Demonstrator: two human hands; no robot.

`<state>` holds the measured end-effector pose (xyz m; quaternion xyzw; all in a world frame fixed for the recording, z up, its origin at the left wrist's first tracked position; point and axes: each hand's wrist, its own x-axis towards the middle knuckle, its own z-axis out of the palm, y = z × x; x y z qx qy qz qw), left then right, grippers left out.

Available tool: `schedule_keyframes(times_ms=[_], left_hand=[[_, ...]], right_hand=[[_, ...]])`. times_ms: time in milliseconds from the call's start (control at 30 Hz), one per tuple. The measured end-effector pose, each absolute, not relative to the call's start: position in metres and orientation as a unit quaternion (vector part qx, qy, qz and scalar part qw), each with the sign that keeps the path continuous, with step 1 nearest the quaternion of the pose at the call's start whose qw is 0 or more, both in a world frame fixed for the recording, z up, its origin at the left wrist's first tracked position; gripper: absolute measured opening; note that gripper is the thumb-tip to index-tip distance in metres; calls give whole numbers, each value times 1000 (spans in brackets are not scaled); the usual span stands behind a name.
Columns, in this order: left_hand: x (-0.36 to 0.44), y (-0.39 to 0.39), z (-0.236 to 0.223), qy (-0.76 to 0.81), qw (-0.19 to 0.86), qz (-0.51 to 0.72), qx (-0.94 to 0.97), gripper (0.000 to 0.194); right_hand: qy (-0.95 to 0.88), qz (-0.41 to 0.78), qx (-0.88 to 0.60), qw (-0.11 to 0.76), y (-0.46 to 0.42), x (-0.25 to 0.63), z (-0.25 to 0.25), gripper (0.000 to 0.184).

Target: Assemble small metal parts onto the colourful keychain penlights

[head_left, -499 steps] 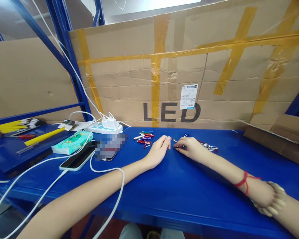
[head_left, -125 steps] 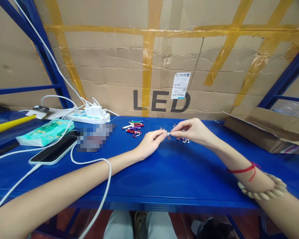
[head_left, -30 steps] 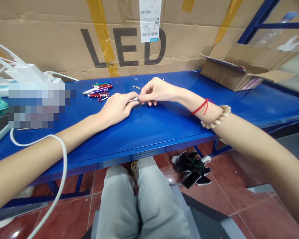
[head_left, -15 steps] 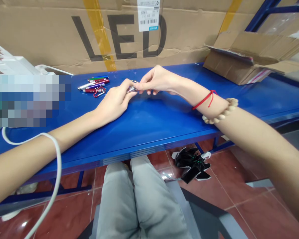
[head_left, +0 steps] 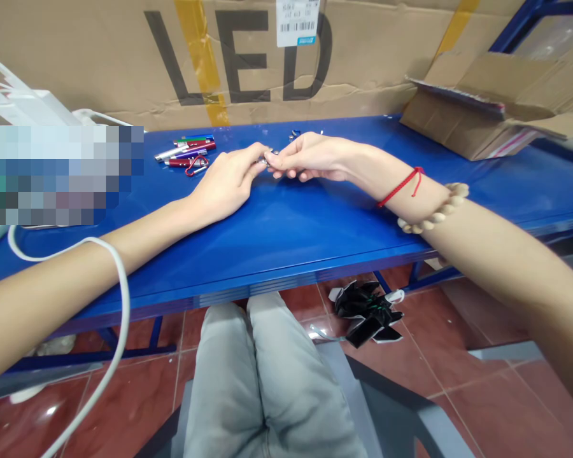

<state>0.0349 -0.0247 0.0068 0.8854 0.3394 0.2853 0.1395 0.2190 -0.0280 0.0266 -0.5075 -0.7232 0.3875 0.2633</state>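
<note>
My left hand and my right hand meet over the blue table. Their fingertips pinch small shiny metal parts, too small and covered to name. The left thumb and forefinger close on them from the left, the right ones from the right. Just behind my right hand lies a small blue clip-like piece. Left of my left hand, several slim metal pen-like tubes in silver, red, purple, green and blue lie in a bunch. Nearest that hand among them is a red carabiner.
A large cardboard box marked LED walls the table's back. An opened carton stands at right. A white cable loops across my left forearm. Black plastic scraps lie on the tiled floor.
The view has shifted slightly. My left fingers are straighter, and my right fingertips have turned lower around the metal parts. The blue clip-like piece behind my right hand now shows.
</note>
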Motion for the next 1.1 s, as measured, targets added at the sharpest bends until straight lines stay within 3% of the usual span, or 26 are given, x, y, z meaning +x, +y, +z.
schedule_keyframes(times_ms=[200,467,767,1100], left_hand=[[34,-13,2,358,147,287,876,19],[33,-9,3,347,204,268,875,20],[30,-14,5,339,214,267,877,23],[31,-19,7,347,197,258,880,24]], right_hand=[[-789,211,-458,351,-25,220,29,33],[-864,108,-362,334,-23,228,34,23],[-851,136,-375,342,-24,224,30,23],[-798,271,-422,334,-22,223,23,19]])
